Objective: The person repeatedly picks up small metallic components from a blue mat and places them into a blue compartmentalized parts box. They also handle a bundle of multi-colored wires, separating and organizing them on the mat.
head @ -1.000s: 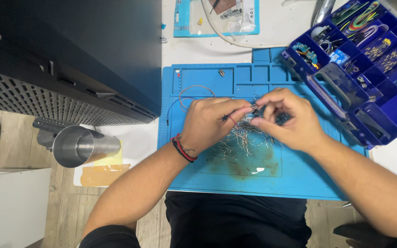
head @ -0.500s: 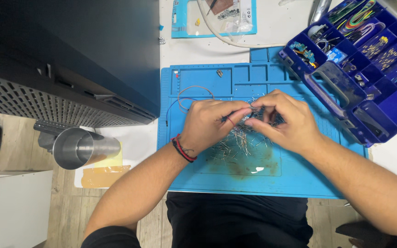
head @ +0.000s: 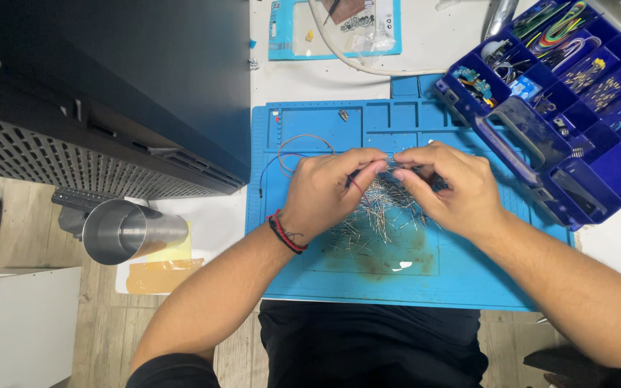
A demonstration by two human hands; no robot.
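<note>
**Two hands pinch small wire parts over a blue work mat**

Both hands meet above the middle of a blue mat (head: pixel 339 280) that lies on a white desk (head: pixel 425 54). The left hand (head: pixel 323 190) is curled, its thumb and forefinger pinched together on something thin at their tips; the thing is too small to make out clearly, but it looks like one of the fine metal pins from the heap below. The right hand (head: pixel 454 188) is curled the same way, its fingertips closed on the other side of the same spot, so that the two hands nearly touch. A red and black wristband (head: pixel 284 233) sits on the left wrist.

Right under the hands lies a loose pile of thin metal pins (head: pixel 382 212), spread over the flat centre of the mat, part of it hidden by the fingers. A thin wire (head: pixel 297 147), looped, lies on the mat just beyond the left hand.

To the right, touching the mat's edge, stands an open dark blue sorting box (head: pixel 612 165) with many compartments that hold small parts and coloured wires. At the far edge of the desk lies a light blue packet (head: pixel 289 32), with a white cable (head: pixel 353 61) across it. To the left, beside the desk, a shiny metal cup (head: pixel 127 230) lies tilted near a black cabinet (head: pixel 109 86).
</note>
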